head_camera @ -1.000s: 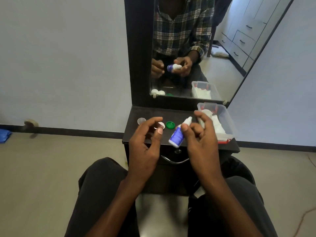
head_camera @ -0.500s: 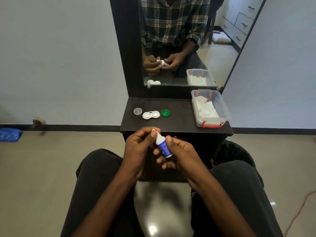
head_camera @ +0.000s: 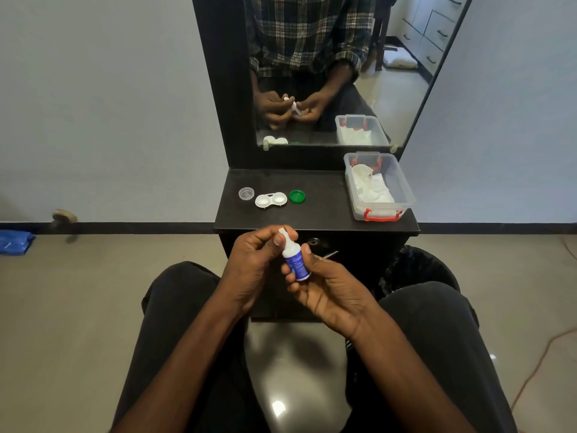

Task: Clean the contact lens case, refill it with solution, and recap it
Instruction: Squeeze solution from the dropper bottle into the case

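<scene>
A small white solution bottle (head_camera: 295,260) with a blue label is held upright above my lap, in front of the dark table (head_camera: 321,210). My right hand (head_camera: 324,285) grips its body. My left hand (head_camera: 259,257) pinches the white cap at its top. On the table the white contact lens case (head_camera: 270,200) lies uncapped with both wells showing. A clear cap (head_camera: 246,193) lies to its left and a green cap (head_camera: 297,196) to its right.
A clear plastic box (head_camera: 402,185) with red latches holds white tissue at the table's right side. A mirror (head_camera: 327,73) stands behind the table. A black bin (head_camera: 418,264) sits by my right knee. My legs flank the table's front.
Both hands have drawn the bottle back from over the table toward my lap. My left hand, empty before, now pinches the bottle's cap. The lens case stays put.
</scene>
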